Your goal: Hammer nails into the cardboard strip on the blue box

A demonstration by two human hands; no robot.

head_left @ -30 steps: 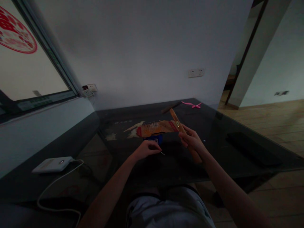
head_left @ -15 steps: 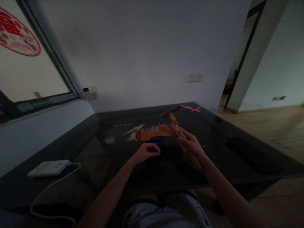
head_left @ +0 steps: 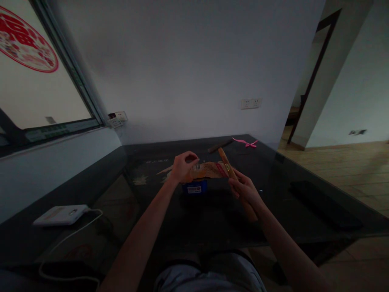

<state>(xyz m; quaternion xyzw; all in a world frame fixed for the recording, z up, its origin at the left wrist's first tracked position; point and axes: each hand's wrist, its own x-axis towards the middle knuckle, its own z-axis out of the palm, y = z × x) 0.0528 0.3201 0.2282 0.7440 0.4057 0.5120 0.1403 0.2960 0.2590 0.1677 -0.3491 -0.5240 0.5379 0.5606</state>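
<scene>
My right hand [head_left: 244, 188] is wrapped around the wooden handle of a hammer [head_left: 226, 162], whose dark head is raised at the far end. My left hand [head_left: 184, 166] is curled, thumb and forefinger pinched together over the crinkled orange-and-red snack bag [head_left: 208, 170]. Anything between those fingertips is too small to make out. Just below the bag, a blue box [head_left: 195, 187] with a white label sits on the dark table; the bag covers its top. My left hand hides the bag's left part.
A white power bank [head_left: 62, 215] with a white cable lies at the left of the glossy black table [head_left: 146, 227]. Toward the back right is a pink ribbon [head_left: 249, 144]. A dark flat object [head_left: 323, 205] lies near the right edge. The wall stands behind the table.
My left hand has moved up and away from me, from in front of the blue box to over the bag, uncovering the box's label. My right hand still holds the hammer, nearly unmoved.
</scene>
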